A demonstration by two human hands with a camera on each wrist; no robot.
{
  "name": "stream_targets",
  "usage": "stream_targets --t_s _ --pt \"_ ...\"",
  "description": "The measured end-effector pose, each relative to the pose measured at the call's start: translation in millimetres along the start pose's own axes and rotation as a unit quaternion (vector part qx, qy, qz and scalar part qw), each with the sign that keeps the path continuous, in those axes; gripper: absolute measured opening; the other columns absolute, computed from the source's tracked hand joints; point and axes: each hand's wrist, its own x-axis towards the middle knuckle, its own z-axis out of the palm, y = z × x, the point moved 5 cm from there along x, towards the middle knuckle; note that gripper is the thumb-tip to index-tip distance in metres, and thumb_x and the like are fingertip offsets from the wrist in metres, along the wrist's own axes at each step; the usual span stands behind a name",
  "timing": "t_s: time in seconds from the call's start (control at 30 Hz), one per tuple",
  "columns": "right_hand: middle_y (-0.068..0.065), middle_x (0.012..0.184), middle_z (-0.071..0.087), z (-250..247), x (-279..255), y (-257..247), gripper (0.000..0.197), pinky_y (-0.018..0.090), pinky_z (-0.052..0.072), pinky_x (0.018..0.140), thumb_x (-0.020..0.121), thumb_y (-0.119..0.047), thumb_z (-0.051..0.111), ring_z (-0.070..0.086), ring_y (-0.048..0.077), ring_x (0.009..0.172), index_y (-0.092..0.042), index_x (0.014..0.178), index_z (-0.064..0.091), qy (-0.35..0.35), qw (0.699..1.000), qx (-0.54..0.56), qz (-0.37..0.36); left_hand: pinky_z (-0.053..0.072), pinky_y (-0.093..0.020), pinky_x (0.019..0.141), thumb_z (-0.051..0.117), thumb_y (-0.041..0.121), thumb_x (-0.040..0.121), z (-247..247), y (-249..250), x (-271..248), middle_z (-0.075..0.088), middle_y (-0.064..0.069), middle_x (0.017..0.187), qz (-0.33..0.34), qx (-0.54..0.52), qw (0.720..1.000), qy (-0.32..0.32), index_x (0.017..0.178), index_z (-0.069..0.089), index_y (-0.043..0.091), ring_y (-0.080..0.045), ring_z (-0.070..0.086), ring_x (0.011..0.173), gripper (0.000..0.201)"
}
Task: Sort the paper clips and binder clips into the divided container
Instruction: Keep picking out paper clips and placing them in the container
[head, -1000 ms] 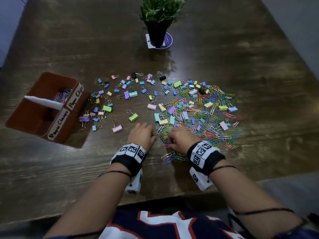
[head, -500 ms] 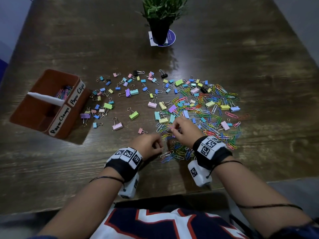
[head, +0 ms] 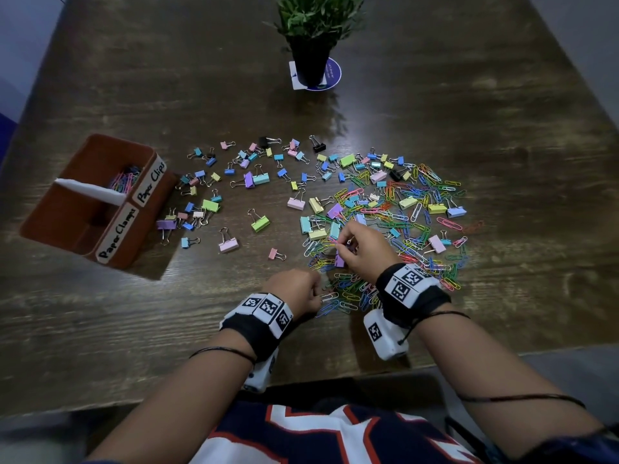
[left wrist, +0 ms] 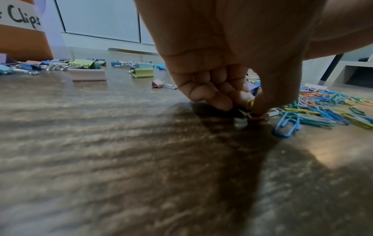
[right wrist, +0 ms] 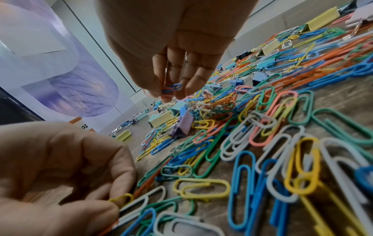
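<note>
A heap of coloured paper clips (head: 395, 226) lies mixed with pastel binder clips (head: 259, 224) on the wooden table. My left hand (head: 303, 291) sits at the heap's near edge, fingers curled, pinching paper clips (left wrist: 250, 104), a yellow one showing. My right hand (head: 358, 247) is raised a little over the heap and pinches pink and blue paper clips (right wrist: 170, 89) between thumb and fingertips. The brown divided container (head: 37, 222) stands at the left, labelled "Paper Clips" and "Paper Clamps"; a few paper clips (head: 125, 179) lie in its far compartment.
A potted plant (head: 313, 38) stands at the back centre on a round coaster. Binder clips lie scattered between the container and the heap. The table's near edge runs just behind my wrists.
My left hand drew back toward me to the heap's near edge and closed on clips. My right hand moved forward over the heap and lifted, pinching clips.
</note>
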Motion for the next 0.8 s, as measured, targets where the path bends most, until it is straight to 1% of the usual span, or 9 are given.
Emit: stream_targets --t_s 0.07,0.13,0.23,0.33,0.47,0.57,0.63,0.7,0.8 --pt "-0.010 0.072 0.055 0 0 1 0.010 0.017 0.037 0.054 0.089 -0.015 0.061 0.050 0.003 0.063 -0.015 0.082 0.054 0.005 1.000 0.004 0.003 0.043 -0.027 0.066 0.054 0.022 0.082 1 3 2 0.058 0.006 0.081 0.001 0.008 1.000 -0.017 0.081 0.052 0.025 -0.022 0.060 0.082 0.003" --pt "-0.010 0.071 0.054 0 0 0 0.011 0.017 0.037 0.054 0.089 -0.014 0.062 0.050 0.002 0.062 -0.015 0.081 0.054 0.013 1.000 0.009 0.006 0.047 -0.031 0.069 0.054 0.023 0.081 1 1 4 0.061 0.003 0.085 0.001 0.007 1.000 -0.026 0.081 0.052 0.023 -0.023 0.060 0.083 0.002" --pt "-0.007 0.071 0.056 -2 0 -2 0.011 0.021 0.040 0.056 0.088 -0.014 0.062 0.051 0.005 0.061 -0.015 0.080 0.054 0.020 1.000 0.020 0.007 0.050 -0.034 0.071 0.053 0.026 0.083 -3 -9 0 0.062 0.000 0.086 -0.008 -0.005 1.000 -0.009 0.082 0.051 0.023 -0.025 0.060 0.082 0.004" --pt "-0.004 0.069 0.058 -2 2 -7 0.011 0.022 0.042 0.055 0.088 -0.017 0.062 0.052 0.009 0.060 -0.015 0.080 0.054 0.017 1.000 0.016 0.013 0.045 -0.032 0.069 0.052 0.025 0.084 -9 -16 -5 0.055 0.004 0.081 -0.006 -0.023 1.000 0.020 0.082 0.048 0.023 -0.021 0.054 0.076 0.005" --pt "-0.009 0.068 0.055 -2 4 -14 0.015 0.020 0.040 0.056 0.088 -0.018 0.063 0.051 0.005 0.059 -0.018 0.077 0.053 0.027 0.999 0.025 0.013 0.040 -0.028 0.068 0.059 0.026 0.084 -21 -24 -10 0.048 0.009 0.069 -0.016 -0.072 0.997 0.037 0.076 0.047 0.025 -0.016 0.052 0.072 0.014" --pt "-0.005 0.076 0.061 -3 8 -23 0.014 0.023 0.046 0.060 0.087 -0.014 0.063 0.055 0.007 0.064 -0.019 0.078 0.053 0.023 0.999 0.036 0.008 0.038 -0.027 0.063 0.063 0.027 0.085 -44 -42 -16 0.050 0.010 0.068 -0.051 -0.100 0.991 0.077 0.073 0.046 0.027 -0.015 0.053 0.070 0.021" --pt "-0.001 0.079 0.064 -2 11 -34 0.012 0.026 0.047 0.062 0.086 -0.013 0.063 0.056 0.008 0.066 -0.017 0.079 0.055 0.025 0.999 0.037 -0.001 0.042 -0.028 0.062 0.062 0.026 0.087 -63 -57 -23 0.055 0.008 0.070 -0.073 -0.126 0.982 0.117 0.074 0.047 0.027 -0.015 0.055 0.069 0.019" --pt "0.001 0.079 0.064 3 17 -47 0.010 0.025 0.047 0.062 0.086 -0.012 0.064 0.059 0.012 0.069 -0.014 0.080 0.056 0.024 0.999 0.041 -0.012 0.047 -0.031 0.066 0.060 0.024 0.089 -84 -73 -31 0.059 0.005 0.076 -0.097 -0.152 0.970 0.163 0.080 0.052 0.023 -0.016 0.057 0.070 0.013" --pt "-0.002 0.076 0.063 10 28 -69 0.010 0.026 0.050 0.064 0.085 -0.011 0.065 0.060 0.013 0.070 -0.013 0.080 0.058 0.022 0.998 0.052 -0.027 0.049 -0.035 0.070 0.058 0.018 0.090 -112 -102 -42 0.064 -0.002 0.080 -0.130 -0.189 0.950 0.214 0.084 0.054 0.015 -0.021 0.060 0.074 0.008"
